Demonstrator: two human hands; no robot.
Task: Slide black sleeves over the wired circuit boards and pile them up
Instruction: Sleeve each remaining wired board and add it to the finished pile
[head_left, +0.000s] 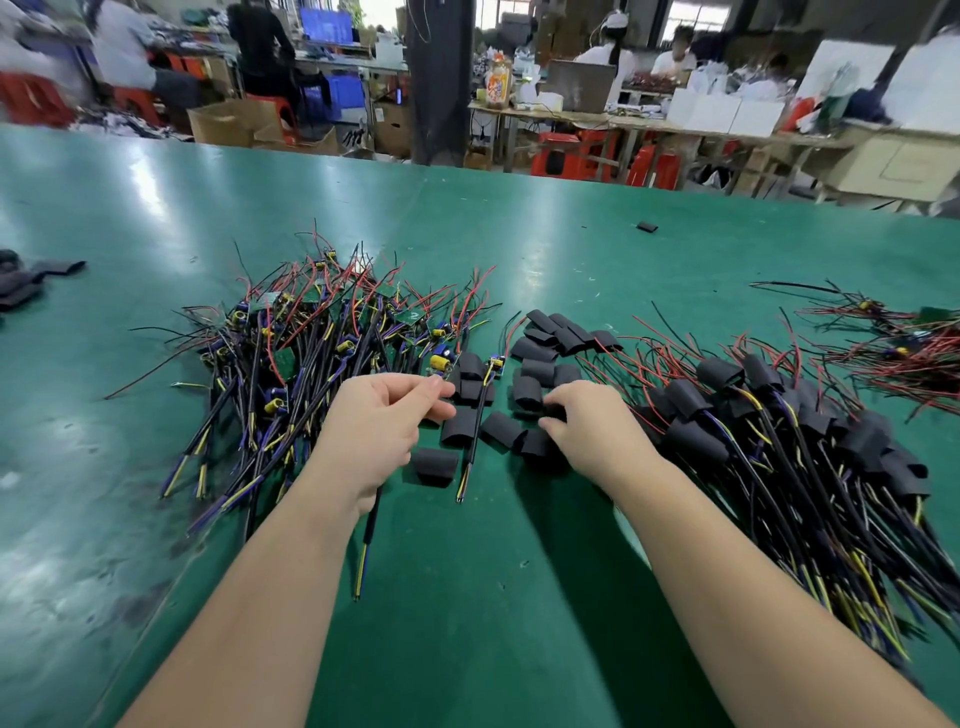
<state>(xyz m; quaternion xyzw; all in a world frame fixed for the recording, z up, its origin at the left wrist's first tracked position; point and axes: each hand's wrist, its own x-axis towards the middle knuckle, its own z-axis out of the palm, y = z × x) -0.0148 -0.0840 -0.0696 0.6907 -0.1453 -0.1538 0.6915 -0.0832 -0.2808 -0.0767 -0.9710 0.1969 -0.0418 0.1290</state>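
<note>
My left hand (376, 428) is closed around the black cable of a wired circuit board (439, 362). Its yellow capacitor shows just past my fingertips, and the cable's tail comes out below my wrist. My right hand (589, 428) pinches a black sleeve (551, 412) at the near edge of the loose sleeves (540, 345) scattered between my hands. A heap of bare wired boards (311, 332) lies to the left. A pile of sleeved boards (779, 431) lies to the right. One more bare board (494, 364) lies among the sleeves.
The green table (519, 597) holds a further tangle of red-wired boards (893, 338) at far right, more black sleeves (31, 280) at far left, and one stray sleeve (647, 227) farther back. Other people work at benches beyond the table's far edge.
</note>
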